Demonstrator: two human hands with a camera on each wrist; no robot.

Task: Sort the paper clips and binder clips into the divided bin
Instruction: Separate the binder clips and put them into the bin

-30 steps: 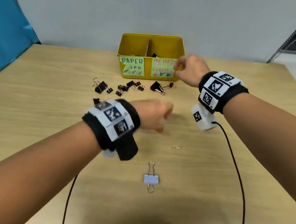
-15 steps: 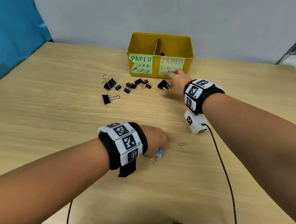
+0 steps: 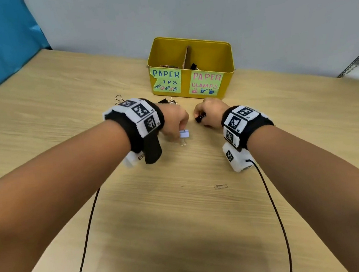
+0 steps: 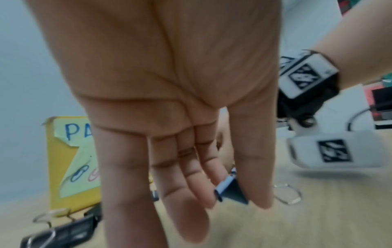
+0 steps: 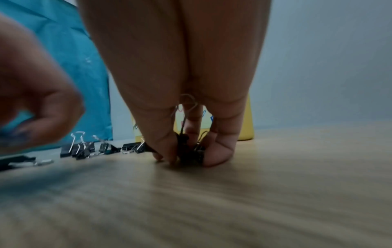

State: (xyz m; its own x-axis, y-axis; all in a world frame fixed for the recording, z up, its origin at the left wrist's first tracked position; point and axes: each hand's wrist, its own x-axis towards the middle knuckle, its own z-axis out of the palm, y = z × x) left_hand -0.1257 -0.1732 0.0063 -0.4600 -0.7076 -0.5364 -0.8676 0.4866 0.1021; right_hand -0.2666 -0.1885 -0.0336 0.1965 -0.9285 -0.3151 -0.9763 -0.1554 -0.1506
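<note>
My left hand (image 3: 174, 123) pinches a pale blue binder clip (image 3: 184, 133) between thumb and forefinger, its wire handles hanging down toward the bench (image 3: 39, 119); in the left wrist view the other fingers (image 4: 186, 193) lie nearly straight beside it. My right hand (image 3: 210, 114) is down at the bench just in front of the yellow divided bin (image 3: 209, 50), fingertips closed around a black binder clip (image 5: 191, 151). In the right wrist view that clip sits on the wood between my thumb and fingers, with one wire handle standing up between them; there may be a second small clip in the same grip, but the picture is too dark and blurred to be sure.

The bin stands at the far side of the bench, against the wall, with a cardboard divider (image 3: 185, 56) down its middle. A green note reading "PAPER ...IPS" (image 3: 166, 80) is stuck on the left half of its front and one reading "PAPER CLAMPS" (image 3: 206, 83) on the right half. Paper clips show in the left compartment, and something black in the right.

More black binder clips (image 5: 93, 148) lie loose on the bench to the left of my right hand, mostly hidden behind my left wrist from above. A single paper clip (image 3: 220, 186) lies alone nearer to me, well apart from both hands.
</note>
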